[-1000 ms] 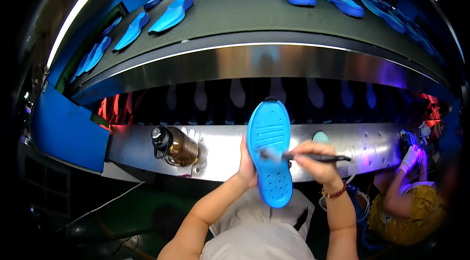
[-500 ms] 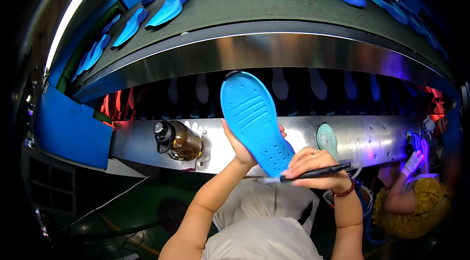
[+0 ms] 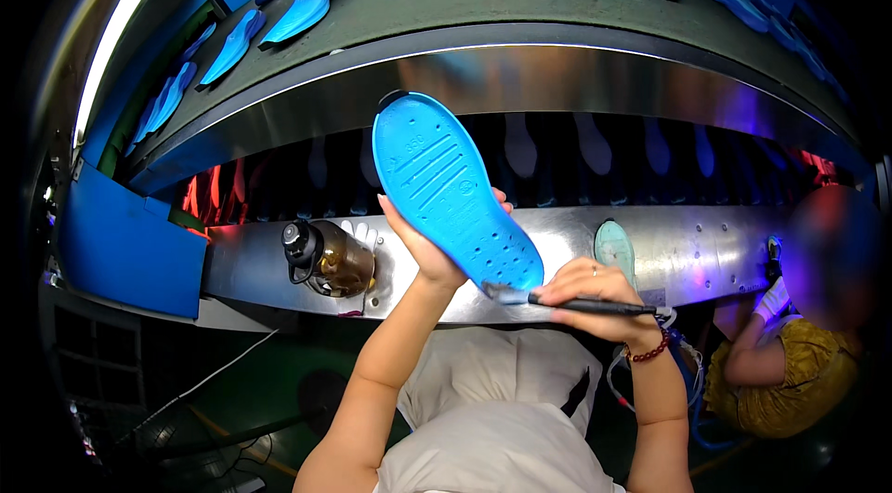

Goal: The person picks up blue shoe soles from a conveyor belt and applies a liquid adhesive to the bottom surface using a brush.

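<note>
A bright blue shoe sole (image 3: 448,186) is held in front of me, its underside with ridges and small holes facing up. My left hand (image 3: 429,249) grips it from below and along the edge, with fingertips showing on the far side. In my right hand (image 3: 595,296) is a brush with a black handle (image 3: 606,306), held close to level. Its blurred bristle tip (image 3: 507,293) meets the near end of the sole. A dark patch marks the sole's far end.
On the metal ledge (image 3: 465,307) stand a brown bottle (image 3: 327,258) at left and a pale green sole-shaped piece (image 3: 614,248) at right. Beyond runs a dark conveyor belt (image 3: 418,5) bearing several blue soles (image 3: 305,7). A gloved co-worker in yellow (image 3: 790,372) sits at right.
The sole has shifted left and slightly away from me. The brush, earlier beside the near end's right part, has moved left along that end. Soles on the belt have shifted a little.
</note>
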Tool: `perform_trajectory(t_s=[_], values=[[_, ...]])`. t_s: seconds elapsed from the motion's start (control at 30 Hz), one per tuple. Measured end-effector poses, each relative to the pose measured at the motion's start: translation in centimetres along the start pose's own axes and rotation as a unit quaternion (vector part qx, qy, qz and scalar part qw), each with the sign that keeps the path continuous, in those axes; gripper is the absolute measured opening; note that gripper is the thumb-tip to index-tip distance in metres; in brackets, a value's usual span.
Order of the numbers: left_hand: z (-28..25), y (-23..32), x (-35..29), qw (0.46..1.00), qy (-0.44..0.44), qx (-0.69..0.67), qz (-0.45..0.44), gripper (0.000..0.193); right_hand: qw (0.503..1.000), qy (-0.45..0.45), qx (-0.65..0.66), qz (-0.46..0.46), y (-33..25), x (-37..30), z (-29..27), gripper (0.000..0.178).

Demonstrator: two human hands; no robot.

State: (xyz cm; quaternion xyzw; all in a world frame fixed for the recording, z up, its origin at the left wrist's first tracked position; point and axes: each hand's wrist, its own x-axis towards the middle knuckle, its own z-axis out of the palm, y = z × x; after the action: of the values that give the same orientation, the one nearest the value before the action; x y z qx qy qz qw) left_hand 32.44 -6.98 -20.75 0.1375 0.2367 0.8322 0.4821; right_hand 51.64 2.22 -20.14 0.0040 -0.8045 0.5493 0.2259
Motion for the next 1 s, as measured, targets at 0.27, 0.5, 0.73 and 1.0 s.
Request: perform_trajectory(t_s=[0.27, 0.5, 0.73, 1.0], values=[[1.2, 0.9, 0.2, 0.997, -0.047, -0.038, -0.05, 0.096, 0.955, 0.082, 0.276, 0.076, 1.8, -0.5, -0.1, 0.019], [-2.1, -2.3, -1.7, 0.984, -0.146, 0.029, -0.095, 0.078, 0.925, 0.11, 0.319, 0.174, -0.2, 0.0, 2.1, 0.019], [-2.7, -0.1, -0.7, 0.948, -0.168, 0.012, -0.271, 0.057, 0.98, -0.003, 0.131, 0.147, -2.8, 0.0, -1.3, 0.019], [-0.8, 1.3, 0.1, 0.866, -0.118, 0.159, -0.46, 0.054, 0.987, -0.144, 0.07, -0.021, -2.7, 0.9, -3.4, 0.019]])
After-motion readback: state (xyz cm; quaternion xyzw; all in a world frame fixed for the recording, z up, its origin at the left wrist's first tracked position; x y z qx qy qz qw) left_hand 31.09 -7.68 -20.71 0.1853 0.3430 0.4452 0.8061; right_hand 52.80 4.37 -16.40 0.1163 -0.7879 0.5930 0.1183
